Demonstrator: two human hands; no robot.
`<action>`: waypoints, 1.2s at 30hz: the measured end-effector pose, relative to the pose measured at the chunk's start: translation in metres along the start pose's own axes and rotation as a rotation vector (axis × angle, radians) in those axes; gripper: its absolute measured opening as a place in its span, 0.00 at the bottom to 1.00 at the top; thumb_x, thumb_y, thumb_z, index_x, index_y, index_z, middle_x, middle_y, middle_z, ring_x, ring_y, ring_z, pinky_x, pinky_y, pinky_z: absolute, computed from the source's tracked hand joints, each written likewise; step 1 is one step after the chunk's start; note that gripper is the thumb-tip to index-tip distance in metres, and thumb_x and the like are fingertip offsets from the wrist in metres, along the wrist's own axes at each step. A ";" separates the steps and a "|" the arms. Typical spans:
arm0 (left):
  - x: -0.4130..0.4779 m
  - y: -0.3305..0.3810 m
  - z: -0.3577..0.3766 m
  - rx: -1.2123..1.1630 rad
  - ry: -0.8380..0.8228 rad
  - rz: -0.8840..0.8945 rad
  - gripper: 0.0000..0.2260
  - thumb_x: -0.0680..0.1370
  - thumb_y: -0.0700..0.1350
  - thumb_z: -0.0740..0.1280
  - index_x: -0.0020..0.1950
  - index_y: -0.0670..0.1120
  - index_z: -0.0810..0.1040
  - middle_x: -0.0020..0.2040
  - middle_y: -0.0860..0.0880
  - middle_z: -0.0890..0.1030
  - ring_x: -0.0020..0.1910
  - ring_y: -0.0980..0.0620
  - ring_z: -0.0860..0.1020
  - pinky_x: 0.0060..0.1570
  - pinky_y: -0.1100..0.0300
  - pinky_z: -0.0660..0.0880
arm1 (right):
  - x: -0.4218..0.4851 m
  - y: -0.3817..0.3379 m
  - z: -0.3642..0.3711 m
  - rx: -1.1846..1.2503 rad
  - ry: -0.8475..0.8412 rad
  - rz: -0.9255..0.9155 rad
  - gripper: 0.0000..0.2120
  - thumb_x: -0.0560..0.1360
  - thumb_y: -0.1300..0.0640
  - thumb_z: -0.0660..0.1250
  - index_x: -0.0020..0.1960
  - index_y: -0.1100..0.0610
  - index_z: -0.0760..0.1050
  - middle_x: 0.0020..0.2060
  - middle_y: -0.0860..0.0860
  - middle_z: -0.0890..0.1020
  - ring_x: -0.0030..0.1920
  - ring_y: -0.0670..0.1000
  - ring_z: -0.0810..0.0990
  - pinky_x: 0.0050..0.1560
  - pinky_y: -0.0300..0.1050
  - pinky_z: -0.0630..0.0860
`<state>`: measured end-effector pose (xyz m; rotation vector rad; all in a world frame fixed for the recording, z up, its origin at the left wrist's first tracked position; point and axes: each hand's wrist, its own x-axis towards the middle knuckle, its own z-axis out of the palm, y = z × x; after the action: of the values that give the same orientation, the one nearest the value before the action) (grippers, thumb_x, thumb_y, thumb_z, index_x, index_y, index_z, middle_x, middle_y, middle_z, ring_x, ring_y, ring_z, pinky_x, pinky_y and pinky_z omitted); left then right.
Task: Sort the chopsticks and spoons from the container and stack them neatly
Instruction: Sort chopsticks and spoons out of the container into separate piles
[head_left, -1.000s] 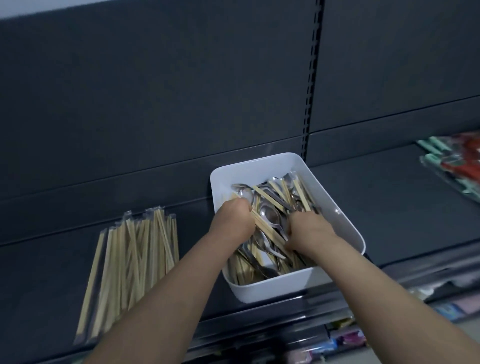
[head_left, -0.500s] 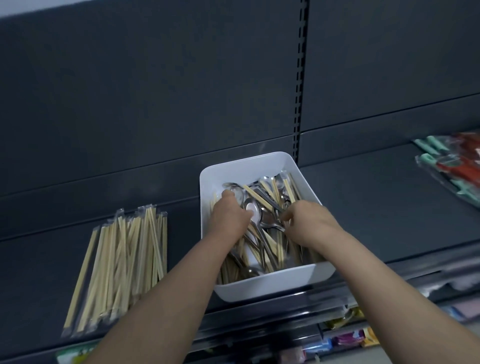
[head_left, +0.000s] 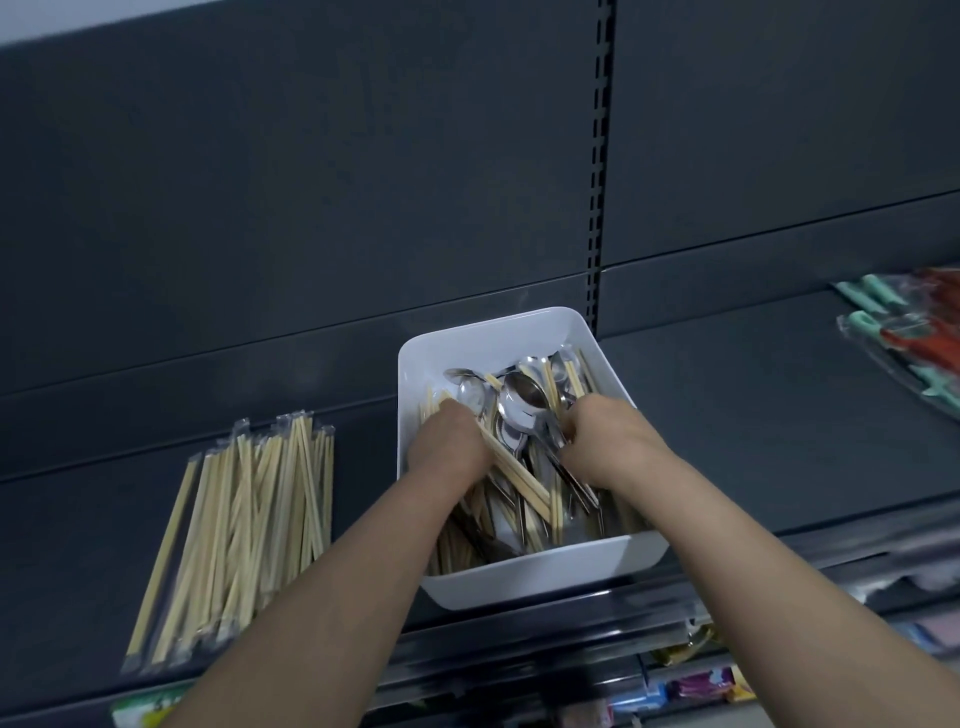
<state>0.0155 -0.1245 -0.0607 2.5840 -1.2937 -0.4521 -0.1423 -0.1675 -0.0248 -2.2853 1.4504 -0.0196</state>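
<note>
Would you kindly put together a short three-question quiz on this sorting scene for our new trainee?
1. True or false: the white container holds only spoons.
2. Where does the sorted pile of wrapped chopsticks lie? A) left of the container B) right of it C) inside it
3. Fill in: the left hand and the right hand are both ____ the container.

Key
1. False: metal spoons and loose chopsticks lie mixed in it.
2. A, on the dark shelf.
3. Inside.
</note>
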 end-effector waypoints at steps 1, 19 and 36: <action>-0.002 0.000 -0.001 0.043 -0.022 0.018 0.11 0.72 0.48 0.69 0.50 0.44 0.75 0.46 0.48 0.80 0.45 0.47 0.78 0.41 0.57 0.74 | 0.002 0.000 -0.001 0.011 0.019 0.000 0.03 0.72 0.63 0.65 0.44 0.58 0.77 0.39 0.53 0.77 0.40 0.54 0.74 0.31 0.38 0.67; -0.003 -0.005 -0.006 -0.157 0.005 -0.057 0.07 0.73 0.44 0.68 0.45 0.44 0.72 0.38 0.48 0.76 0.40 0.46 0.77 0.37 0.57 0.73 | 0.005 -0.011 0.020 -0.133 -0.109 -0.043 0.20 0.71 0.44 0.72 0.58 0.52 0.76 0.54 0.50 0.80 0.55 0.53 0.79 0.50 0.44 0.75; -0.008 -0.003 -0.006 -0.175 -0.126 -0.036 0.07 0.77 0.39 0.60 0.41 0.42 0.75 0.36 0.43 0.75 0.36 0.46 0.75 0.28 0.59 0.64 | 0.008 -0.004 0.019 0.038 -0.269 0.051 0.14 0.68 0.49 0.75 0.49 0.56 0.79 0.44 0.51 0.80 0.46 0.52 0.80 0.44 0.42 0.75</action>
<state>0.0158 -0.1158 -0.0546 2.4709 -1.1889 -0.7119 -0.1309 -0.1665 -0.0428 -2.1248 1.3542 0.2626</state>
